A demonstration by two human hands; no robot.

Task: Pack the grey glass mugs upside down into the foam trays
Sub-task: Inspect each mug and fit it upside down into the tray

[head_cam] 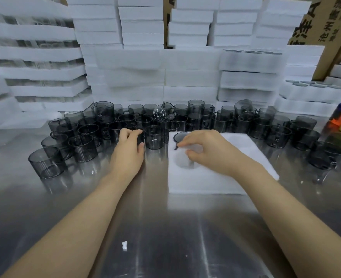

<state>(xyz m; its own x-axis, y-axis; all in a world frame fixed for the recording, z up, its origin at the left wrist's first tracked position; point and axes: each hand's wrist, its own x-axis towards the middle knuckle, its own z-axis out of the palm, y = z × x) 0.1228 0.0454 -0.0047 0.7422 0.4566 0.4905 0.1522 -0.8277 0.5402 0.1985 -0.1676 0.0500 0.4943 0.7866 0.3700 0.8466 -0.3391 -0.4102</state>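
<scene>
The right hand curls its fingers round a blurred grey mug, apparently seating it in the foam tray just beside a packed mug. The left hand grips the next mug among the cluster; it likely needs lifting clear and inverting.

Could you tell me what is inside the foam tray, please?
One grey mug shows base-up at its far-left corner; a second grey shape lies partly hidden under the right hand.
</scene>
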